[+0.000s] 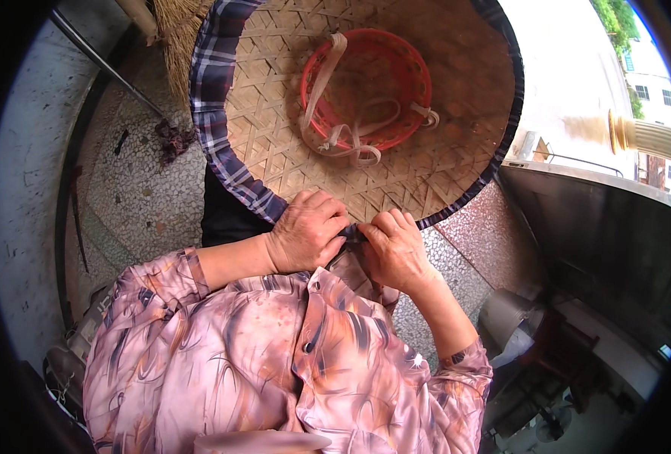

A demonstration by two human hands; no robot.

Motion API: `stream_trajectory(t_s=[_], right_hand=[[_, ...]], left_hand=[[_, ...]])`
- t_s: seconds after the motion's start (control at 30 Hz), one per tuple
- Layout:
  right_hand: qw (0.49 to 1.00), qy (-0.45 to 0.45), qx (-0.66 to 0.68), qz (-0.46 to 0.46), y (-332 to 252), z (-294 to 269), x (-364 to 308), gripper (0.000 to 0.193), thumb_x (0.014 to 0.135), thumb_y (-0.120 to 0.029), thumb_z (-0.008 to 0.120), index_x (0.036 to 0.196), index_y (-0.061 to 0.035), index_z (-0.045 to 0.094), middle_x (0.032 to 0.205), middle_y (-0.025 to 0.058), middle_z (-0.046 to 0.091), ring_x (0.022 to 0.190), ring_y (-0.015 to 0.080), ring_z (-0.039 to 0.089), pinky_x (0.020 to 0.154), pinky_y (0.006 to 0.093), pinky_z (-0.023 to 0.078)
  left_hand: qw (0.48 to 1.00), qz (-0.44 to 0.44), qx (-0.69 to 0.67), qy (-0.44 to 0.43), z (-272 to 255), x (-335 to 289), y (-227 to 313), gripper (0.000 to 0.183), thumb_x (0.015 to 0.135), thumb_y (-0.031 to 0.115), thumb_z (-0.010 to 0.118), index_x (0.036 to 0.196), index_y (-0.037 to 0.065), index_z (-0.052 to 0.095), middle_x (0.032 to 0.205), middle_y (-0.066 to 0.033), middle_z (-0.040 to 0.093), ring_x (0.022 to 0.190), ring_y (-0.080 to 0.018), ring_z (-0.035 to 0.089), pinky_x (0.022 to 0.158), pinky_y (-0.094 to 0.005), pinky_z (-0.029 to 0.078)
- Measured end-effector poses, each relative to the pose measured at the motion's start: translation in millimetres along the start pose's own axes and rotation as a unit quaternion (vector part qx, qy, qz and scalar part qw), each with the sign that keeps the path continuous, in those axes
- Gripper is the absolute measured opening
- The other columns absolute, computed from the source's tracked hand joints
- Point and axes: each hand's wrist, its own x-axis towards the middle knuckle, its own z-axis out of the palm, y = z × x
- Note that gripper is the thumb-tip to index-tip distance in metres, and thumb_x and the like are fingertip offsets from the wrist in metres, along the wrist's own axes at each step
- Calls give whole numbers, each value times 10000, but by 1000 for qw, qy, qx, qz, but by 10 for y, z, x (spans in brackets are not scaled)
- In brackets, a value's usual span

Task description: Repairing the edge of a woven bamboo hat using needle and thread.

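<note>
A wide woven bamboo hat [267, 98] is turned with its inside toward me, its brim bound in dark plaid cloth [213, 125]. Set in its middle is a red plastic ring-shaped insert [425, 76], with a pale cloth strap [324, 76] looped across it. At the brim's near edge, my left hand [309, 229] is closed, fingers curled over the cloth binding. Just beside it, my right hand [397, 250] pinches the same dark binding between thumb and fingers. The fingertips nearly meet, and whether a small tool sits between them is hidden.
A straw broom [178, 49] and a thin metal pole [108, 68] stand at far left above the speckled floor [146, 181]. Dark scraps [173, 142] lie there. To the right runs a dark panel [593, 227] below a bright opening; a grey rounded object [508, 318] sits lower right.
</note>
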Motion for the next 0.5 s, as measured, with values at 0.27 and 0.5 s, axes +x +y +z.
stream_trajectory(t_s=[0.27, 0.5], right_hand=[[999, -24, 17, 27, 67, -101, 13, 276, 669, -64, 676, 943, -54, 647, 884, 93, 542, 866, 294, 529, 772, 390, 405], [999, -30, 29, 13, 164, -206, 121, 202, 665, -63, 659, 866, -64, 640, 837, 84, 526, 836, 283, 521, 738, 383, 396]], left_hand=[[1000, -16, -5, -27, -17, 98, 26, 288, 660, 180, 721, 916, 79, 635, 959, -64, 575, 923, -255, 535, 833, -379, 395], [997, -51, -33, -40, -4, 214, 20, 146, 703, 172, 670, 825, 104, 627, 884, -47, 562, 906, -232, 530, 782, -369, 381]])
